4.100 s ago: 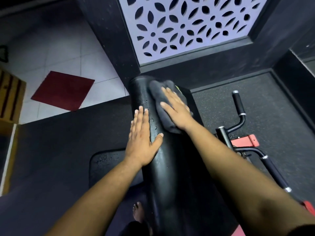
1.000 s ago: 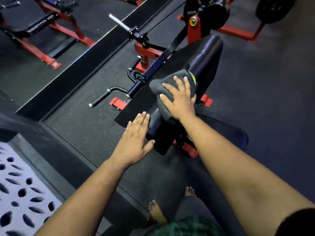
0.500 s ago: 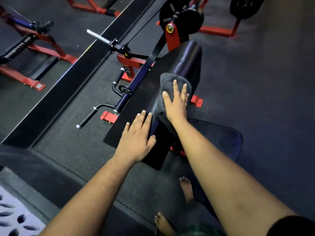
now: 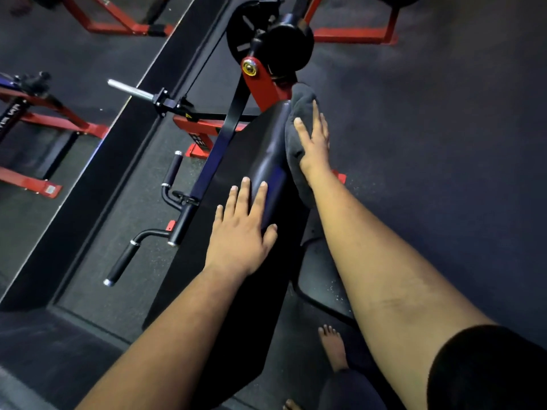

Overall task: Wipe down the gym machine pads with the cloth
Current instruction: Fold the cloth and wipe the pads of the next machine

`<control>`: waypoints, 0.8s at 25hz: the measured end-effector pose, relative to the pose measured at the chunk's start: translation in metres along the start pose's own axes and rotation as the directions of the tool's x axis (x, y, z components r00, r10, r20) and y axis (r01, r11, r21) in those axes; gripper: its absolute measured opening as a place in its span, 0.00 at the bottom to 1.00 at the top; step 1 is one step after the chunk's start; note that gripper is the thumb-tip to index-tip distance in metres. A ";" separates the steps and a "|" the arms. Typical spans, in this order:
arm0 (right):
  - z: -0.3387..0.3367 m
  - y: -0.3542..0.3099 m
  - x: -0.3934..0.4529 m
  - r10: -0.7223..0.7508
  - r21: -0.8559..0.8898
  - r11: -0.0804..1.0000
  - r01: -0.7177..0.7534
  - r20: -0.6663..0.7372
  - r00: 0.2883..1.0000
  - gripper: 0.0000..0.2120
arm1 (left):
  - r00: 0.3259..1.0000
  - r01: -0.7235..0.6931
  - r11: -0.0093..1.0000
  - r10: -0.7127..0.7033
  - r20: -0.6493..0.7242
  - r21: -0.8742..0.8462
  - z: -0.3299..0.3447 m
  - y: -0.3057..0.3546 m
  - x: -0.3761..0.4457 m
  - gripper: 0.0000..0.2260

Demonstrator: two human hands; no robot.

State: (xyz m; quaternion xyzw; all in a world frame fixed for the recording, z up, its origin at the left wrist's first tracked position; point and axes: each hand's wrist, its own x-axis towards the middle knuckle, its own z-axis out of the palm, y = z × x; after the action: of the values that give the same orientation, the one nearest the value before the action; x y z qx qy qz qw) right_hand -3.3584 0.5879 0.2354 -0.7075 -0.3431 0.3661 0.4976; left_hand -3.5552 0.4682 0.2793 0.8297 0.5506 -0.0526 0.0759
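Head view: I see both hands on the long black pad [image 4: 266, 149], which runs from bottom centre up toward the red pivot [image 4: 262, 84].

Left hand [image 4: 239, 235]: flat, fingers straight and a little spread, palm resting on the pad's lower half. Holding nothing.

Right hand [image 4: 313, 143]: fingers straight, pressing the dark grey cloth [image 4: 296, 137] against the pad's right edge, near its upper end. No curl round the cloth that I can see; palm side is hidden. Cloth is bunched under the hand, its top poking out past the fingertips just beside the pivot, and its lower end hanging down along the pad's side by the wrist.

Above the pivot: black weight plates [image 4: 266, 37]. Left of the pad: a dark blue bar [image 4: 219, 149] running parallel to it, with two black handles [image 4: 121, 261] sticking out lower left, and a chrome peg [image 4: 130, 90] further up. Red frames [image 4: 44, 119] of other machines stand at far left and top on the dark rubber floor [image 4: 444, 143].

A bare foot [image 4: 333, 347] stands on the floor below the pad, right of centre. Black sleeve [image 4: 488, 371] at bottom right.
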 end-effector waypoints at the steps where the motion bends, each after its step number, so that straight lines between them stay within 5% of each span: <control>1: 0.001 0.000 0.001 0.023 0.020 1.000 -0.024 0.002 1.000 0.37 | 1.000 0.005 1.000 -0.005 -0.012 -0.008 0.001 0.002 0.004 0.37; 3: 0.009 -0.002 -0.009 0.048 -0.040 0.998 -0.046 0.035 0.998 0.37 | 1.000 -0.002 1.000 0.002 -0.022 -0.006 0.002 0.001 0.006 0.36; 8: 0.007 0.052 -0.001 -0.183 0.011 0.983 0.183 0.049 0.982 0.30 | 0.998 -0.013 1.000 0.014 -0.053 0.024 0.006 -0.002 0.007 0.36; 10: 0.009 0.097 0.007 0.045 0.052 0.997 -0.051 0.123 0.991 0.30 | 0.999 -0.010 1.000 0.011 -0.051 0.029 0.006 -0.001 0.007 0.36; 12: 0.014 0.126 -0.010 0.371 0.194 0.899 -0.393 0.140 0.918 0.25 | 0.999 -0.007 1.000 0.008 -0.053 0.025 0.007 -0.001 0.005 0.36; 15: 0.026 0.144 -0.044 0.577 0.333 0.748 -0.574 0.100 0.811 0.24 | 0.999 -0.006 1.000 0.007 -0.044 0.014 0.006 -0.002 0.006 0.36; 17: 0.026 0.128 -0.050 0.532 0.385 0.774 -0.503 0.038 0.846 0.23 | 0.999 -0.006 1.000 0.006 -0.048 0.013 0.006 -0.001 0.005 0.36; 20: 0.018 0.085 -0.062 0.277 0.438 0.875 -0.208 -0.101 0.955 0.20 | 0.999 -0.016 1.000 0.017 -0.047 0.001 0.005 -0.001 0.005 0.36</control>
State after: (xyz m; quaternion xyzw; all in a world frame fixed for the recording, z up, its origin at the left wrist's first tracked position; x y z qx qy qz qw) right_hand -3.3943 0.5203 0.1612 -0.6477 -0.1229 0.4332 0.6147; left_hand -3.5542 0.4722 0.2733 0.8352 0.5453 -0.0326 0.0628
